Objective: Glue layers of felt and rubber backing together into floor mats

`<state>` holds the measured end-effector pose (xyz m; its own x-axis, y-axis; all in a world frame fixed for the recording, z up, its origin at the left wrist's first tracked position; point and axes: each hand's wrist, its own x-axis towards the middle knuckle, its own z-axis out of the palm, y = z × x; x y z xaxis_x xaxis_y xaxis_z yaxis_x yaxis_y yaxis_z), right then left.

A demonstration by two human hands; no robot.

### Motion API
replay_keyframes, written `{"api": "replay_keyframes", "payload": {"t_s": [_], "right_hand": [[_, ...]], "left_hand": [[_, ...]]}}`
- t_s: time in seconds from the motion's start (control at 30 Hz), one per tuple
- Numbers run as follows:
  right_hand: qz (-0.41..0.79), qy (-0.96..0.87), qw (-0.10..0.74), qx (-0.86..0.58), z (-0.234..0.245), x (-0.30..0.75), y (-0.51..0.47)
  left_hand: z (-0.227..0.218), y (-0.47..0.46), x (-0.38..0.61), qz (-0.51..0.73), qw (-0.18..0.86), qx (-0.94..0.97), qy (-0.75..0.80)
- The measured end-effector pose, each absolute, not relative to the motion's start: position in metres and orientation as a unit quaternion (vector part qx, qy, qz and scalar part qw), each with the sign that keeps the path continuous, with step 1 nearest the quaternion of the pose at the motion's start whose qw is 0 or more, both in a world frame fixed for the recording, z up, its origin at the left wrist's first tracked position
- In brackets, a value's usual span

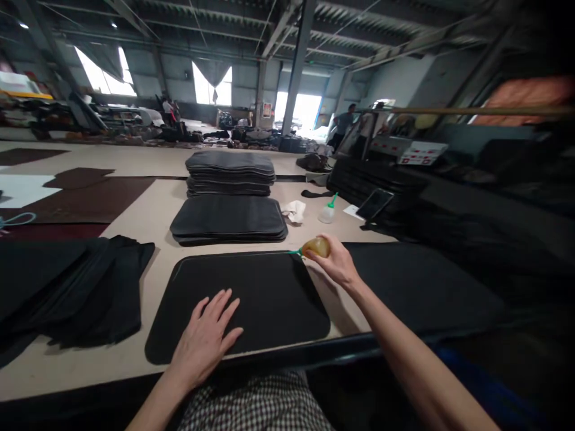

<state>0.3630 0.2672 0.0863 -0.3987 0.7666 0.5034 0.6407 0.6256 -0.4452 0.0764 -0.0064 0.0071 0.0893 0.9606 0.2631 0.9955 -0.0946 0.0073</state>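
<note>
A black rounded panel point(269, 293) lies flat on the tan table point(148, 221) right in front of me. My left hand point(206, 338) rests open on its near edge, fingers spread flat. My right hand point(335, 260) is closed around a small amber squeeze bottle point(317, 246) with a green nozzle. The nozzle tip touches the panel's far right corner.
Behind the panel sit a low pile point(229, 218) and a taller stack point(230, 170) of similar black panels. A white bottle with a green cap point(327, 211), a crumpled cloth point(294, 211) and a phone point(374, 203) lie at right. Black fabric point(67, 287) is heaped at left. People stand far back.
</note>
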Motion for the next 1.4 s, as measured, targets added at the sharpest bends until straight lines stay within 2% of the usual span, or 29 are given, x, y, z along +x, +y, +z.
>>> {"api": "replay_keyframes", "payload": {"t_s": [0.17,0.37,0.87,1.2,1.4], "right_hand": [[0.103,-0.807,0.374,-0.446,0.083,0.391,0.254],[0.12,-0.812,0.351,-0.451,0.094,0.428,0.235],[0.293,-0.764,0.311,-0.483,0.096,0.512,0.133],[0.378,-0.727,0.33,-0.469,0.076,0.485,0.098],[0.421,-0.739,0.312,-0.423,0.066,0.43,0.09]], "left_hand": [[0.006,-0.006,0.077,-0.091,0.109,-0.735,-0.663],[0.007,-0.006,0.078,-0.085,0.113,-0.738,-0.659],[0.005,-0.006,0.076,-0.087,0.097,-0.745,-0.654],[0.011,-0.009,0.078,-0.087,0.062,-0.737,-0.667],[0.015,-0.009,0.074,-0.164,-0.024,-0.707,-0.688]]}}
